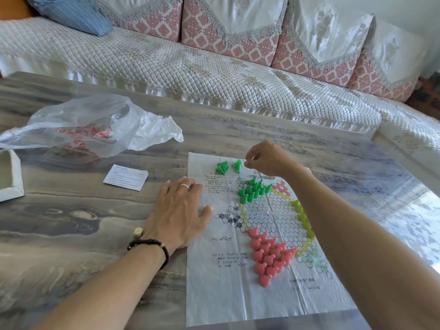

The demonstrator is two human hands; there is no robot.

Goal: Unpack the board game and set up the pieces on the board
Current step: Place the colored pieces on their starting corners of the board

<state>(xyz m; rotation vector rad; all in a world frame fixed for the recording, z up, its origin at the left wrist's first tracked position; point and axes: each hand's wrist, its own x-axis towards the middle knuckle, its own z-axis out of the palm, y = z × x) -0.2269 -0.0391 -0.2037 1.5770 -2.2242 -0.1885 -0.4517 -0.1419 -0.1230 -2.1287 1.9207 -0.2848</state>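
A quilted sofa (pixel 214 75) runs along beyond both hands, behind the marbled grey tabletop (pixel 71 222) on which everything lies. The printed paper board (pixel 238 294) is spread flat beneath and between the two forearms, its star of circles toward the right forearm. A crumpled clear plastic bag (pixel 95 125) with red print sits well beyond and to the left of the left hand (pixel 181 210), which lies flat with fingers spread and straight, palm down on the board's left edge, a ring on one finger and a dark bead bracelet at the wrist. A white box (pixel 10 175) shows partly at the frame's edge far left of that hand, and a small folded leaflet (pixel 126 177) lies just beyond it. The right hand (pixel 264 158) hovers over the board's far end with fingers curled, thumb and fingertips pinched together; whether they grip a piece I cannot tell. Pink pieces (pixel 269 253) cluster on the board near the right forearm, toward the person. Green pieces (pixel 253 189) stand in a group just below the right hand, loose green pieces (pixel 228 166) lie just left of its fingertips, and yellow-green pieces (pixel 303 217) line up against the right forearm.
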